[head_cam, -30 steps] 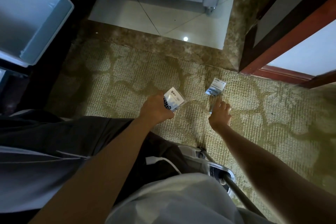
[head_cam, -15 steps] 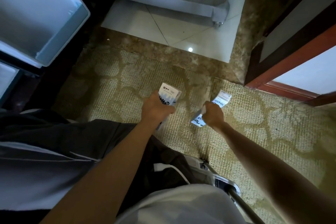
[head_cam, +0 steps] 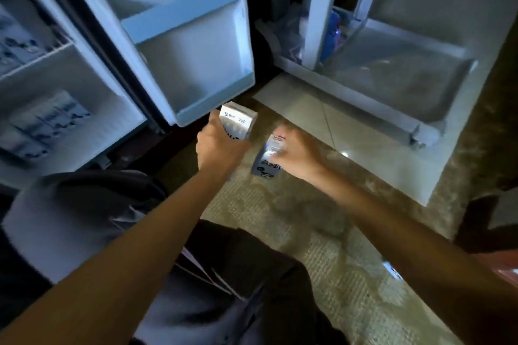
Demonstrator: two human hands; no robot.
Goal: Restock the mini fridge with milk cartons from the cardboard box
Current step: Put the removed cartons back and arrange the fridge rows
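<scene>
Head view showed us two milk cartons in mid-frame, one in each of our hands. The left hand was wrapped tight around an upright carton, its white top showing above the knuckles. The right hand was clamped on a second carton, which was tilted with its printed face toward the camera. The two cartons were near each other but apart, held over the patterned carpet just below the lower corner of the open fridge door.

Upper left of the frame held the mini fridge. On its lower shelf a row of cartons already lay packed together, and more blurred packs seemed to sit on the wire shelf above. The door bin looked bare. We could not see the cardboard box.

We judged the step to be carrying both cartons to the fridge. To do it well, we would feed them in one at a time, left hand first since it was nearer the opening. We would set each beside the existing row, printed faces matching, and square up the tilted one before releasing. Clearing the door's lower corner mattered, as the left carton sat close under it.
</scene>
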